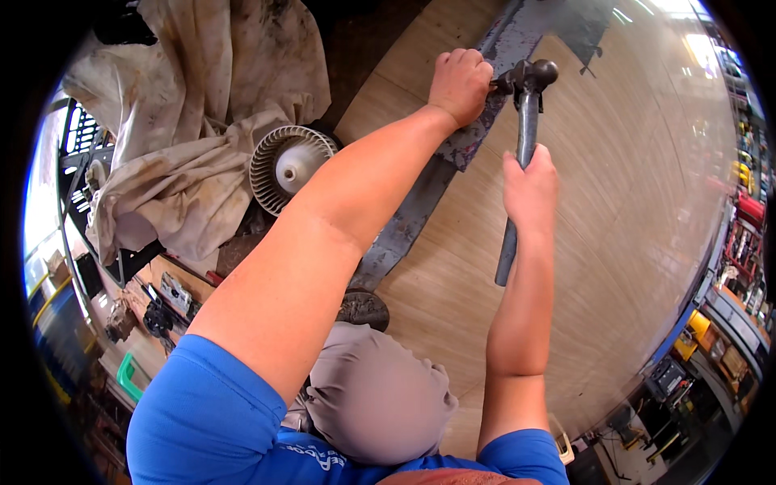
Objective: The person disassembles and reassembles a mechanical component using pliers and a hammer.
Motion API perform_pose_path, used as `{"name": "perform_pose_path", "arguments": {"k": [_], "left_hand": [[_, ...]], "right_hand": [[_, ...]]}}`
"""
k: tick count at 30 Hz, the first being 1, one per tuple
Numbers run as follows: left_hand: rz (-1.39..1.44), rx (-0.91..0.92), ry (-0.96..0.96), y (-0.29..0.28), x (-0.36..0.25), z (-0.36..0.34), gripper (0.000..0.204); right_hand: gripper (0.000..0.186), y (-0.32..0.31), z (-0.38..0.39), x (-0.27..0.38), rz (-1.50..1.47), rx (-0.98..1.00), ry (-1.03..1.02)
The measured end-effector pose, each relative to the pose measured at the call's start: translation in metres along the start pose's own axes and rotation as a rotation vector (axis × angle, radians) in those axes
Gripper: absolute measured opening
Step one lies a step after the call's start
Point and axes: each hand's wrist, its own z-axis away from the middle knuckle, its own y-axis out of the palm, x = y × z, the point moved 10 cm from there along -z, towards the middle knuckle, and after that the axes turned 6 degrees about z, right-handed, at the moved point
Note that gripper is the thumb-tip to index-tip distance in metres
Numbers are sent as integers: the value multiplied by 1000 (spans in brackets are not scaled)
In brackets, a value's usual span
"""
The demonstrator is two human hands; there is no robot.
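My right hand is wrapped round the grey handle of a ball-peen hammer, whose rounded end points away to the right. The hammer head is close beside my left hand, at its fingers. That left hand is closed over the edge of a long, worn metal bar with chipped grey and purplish paint. Whatever its fingers grip is mostly hidden behind the knuckles and the hammer head. Under the bar spreads a tan, wood-patterned surface.
Left of my left arm lies a white squirrel-cage blower wheel by a stained cloth. A dark round object sits near the bar's lower end. Mechanical parts lie farther left. Crowded shelves line the right rim.
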Motion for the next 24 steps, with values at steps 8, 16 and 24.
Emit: {"name": "perform_pose_path", "arguments": {"k": [8,16,24], "left_hand": [[-32,4,28,-1,-5,0,19],[-30,-12,29,-4,-2,-1,19],[105,28,-127,-3,10,0,14]], "right_hand": [[24,4,0,8,76,-27,-67],[24,5,5,12,7,-41,-57],[21,-4,86,-40,-346,-5,81]]}}
